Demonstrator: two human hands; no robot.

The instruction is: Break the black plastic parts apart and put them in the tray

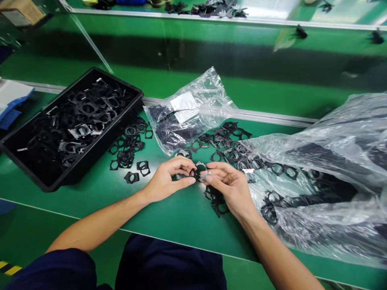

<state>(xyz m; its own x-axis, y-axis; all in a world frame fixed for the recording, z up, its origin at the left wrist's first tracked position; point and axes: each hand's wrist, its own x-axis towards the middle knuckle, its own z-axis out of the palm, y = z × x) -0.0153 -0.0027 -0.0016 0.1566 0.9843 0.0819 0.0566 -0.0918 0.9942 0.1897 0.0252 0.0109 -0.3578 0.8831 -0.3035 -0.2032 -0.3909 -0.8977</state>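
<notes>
Near the middle of the green table, my left hand (169, 177) pinches a small black ring-shaped part (192, 172) between thumb and fingers. Facing it, my right hand (228, 183) is closed on a flat plate with a round hole (202, 168), whose edge catches the light. The two parts are close together; whether they touch I cannot tell. Below my right fingers lies a small heap of black ring plates (215, 199). Behind both hands more black ring plates (232, 145) are scattered.
A black bin (133, 98) full of ring plates stands at left, with loose plates (125, 155) beside it. A clear labelled bag (193, 108) of black parts lies at the back. At right, a large open plastic bag (326, 149) spills plates. A shelf edge (193, 18) runs above.
</notes>
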